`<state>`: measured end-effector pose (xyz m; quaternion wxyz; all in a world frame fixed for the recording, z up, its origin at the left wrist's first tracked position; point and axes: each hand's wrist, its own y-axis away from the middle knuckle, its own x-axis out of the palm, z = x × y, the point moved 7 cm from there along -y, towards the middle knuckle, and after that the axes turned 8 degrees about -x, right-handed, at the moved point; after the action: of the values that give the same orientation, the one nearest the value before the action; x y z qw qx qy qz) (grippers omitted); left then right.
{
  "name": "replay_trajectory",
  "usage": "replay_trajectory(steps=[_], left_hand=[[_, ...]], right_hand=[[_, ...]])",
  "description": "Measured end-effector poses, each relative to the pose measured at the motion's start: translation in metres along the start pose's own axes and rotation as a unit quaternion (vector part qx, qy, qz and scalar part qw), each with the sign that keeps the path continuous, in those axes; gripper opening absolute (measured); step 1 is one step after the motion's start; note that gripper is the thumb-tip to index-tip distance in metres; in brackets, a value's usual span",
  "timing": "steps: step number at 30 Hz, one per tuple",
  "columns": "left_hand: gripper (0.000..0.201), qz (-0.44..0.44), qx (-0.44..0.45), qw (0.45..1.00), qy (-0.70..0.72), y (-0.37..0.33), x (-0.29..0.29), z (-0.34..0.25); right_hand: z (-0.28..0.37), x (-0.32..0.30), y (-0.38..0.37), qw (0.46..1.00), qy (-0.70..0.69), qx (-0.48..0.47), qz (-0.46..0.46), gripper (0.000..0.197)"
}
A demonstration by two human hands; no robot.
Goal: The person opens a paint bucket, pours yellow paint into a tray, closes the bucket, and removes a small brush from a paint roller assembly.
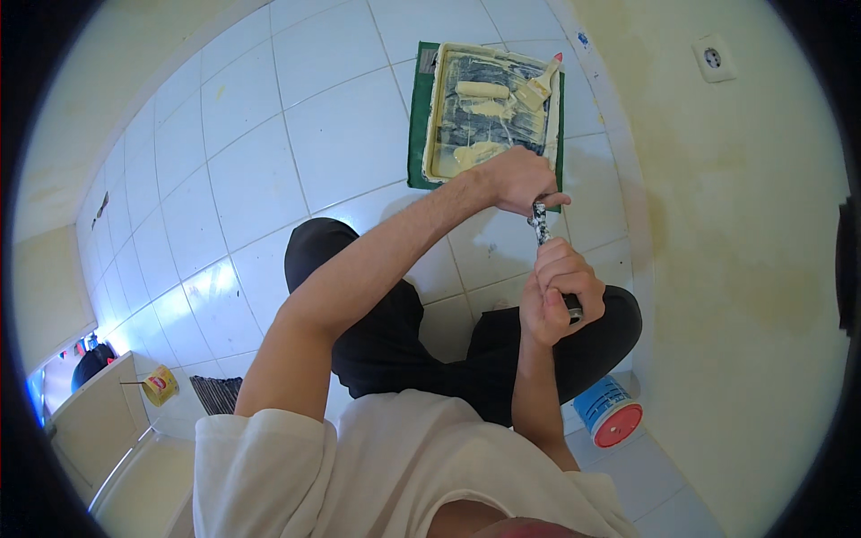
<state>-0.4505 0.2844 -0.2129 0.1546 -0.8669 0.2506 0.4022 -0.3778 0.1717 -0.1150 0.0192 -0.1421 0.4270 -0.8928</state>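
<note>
A small paint roller (484,90) coated in pale yellow paint lies in the paint tray (439,108). Its thin wire runs down toward my left hand (522,177), whose fingers are curled by the tray's near right corner. Below that hand a paint-spattered black and white handle (540,222) comes out and passes into my right hand (562,289). My right hand is closed round it, and its black end shows under the palm. How wire and handle join is hidden by my left hand. A flat paintbrush (538,88) with a red-tipped handle rests across the tray's right rim.
Under the tray is a green sheet (419,134) on white floor tiles. A blue bucket with a red lid (610,414) lies by my right side, near the wall with a socket (713,57). At left are a yellow tub (160,386) and a dark ribbed item (215,394).
</note>
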Motion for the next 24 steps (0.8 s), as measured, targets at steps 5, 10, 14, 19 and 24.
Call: replay_trajectory(steps=[5,10,14,19,24], left_hand=[[0.056,-0.009,0.034,0.999,0.033,0.03,0.031,-0.031],[0.056,0.057,0.055,0.997,0.002,0.037,0.047,-0.033],[0.055,-0.02,0.054,0.998,0.015,0.014,0.02,-0.01],[0.057,-0.013,0.073,0.997,0.03,0.028,0.045,-0.035],[0.052,0.104,0.083,0.99,-0.036,0.049,0.078,-0.06]], right_hand=[[0.037,-0.006,0.021,0.999,0.029,0.032,-0.013,0.028],[0.044,-0.013,0.046,0.999,0.028,0.025,-0.005,0.023],[0.011,-0.009,0.028,0.999,0.047,0.001,0.012,0.02],[0.043,-0.014,0.044,0.998,0.05,0.0,-0.028,0.027],[0.074,-0.02,0.067,1.0,0.03,0.005,-0.007,0.029]])
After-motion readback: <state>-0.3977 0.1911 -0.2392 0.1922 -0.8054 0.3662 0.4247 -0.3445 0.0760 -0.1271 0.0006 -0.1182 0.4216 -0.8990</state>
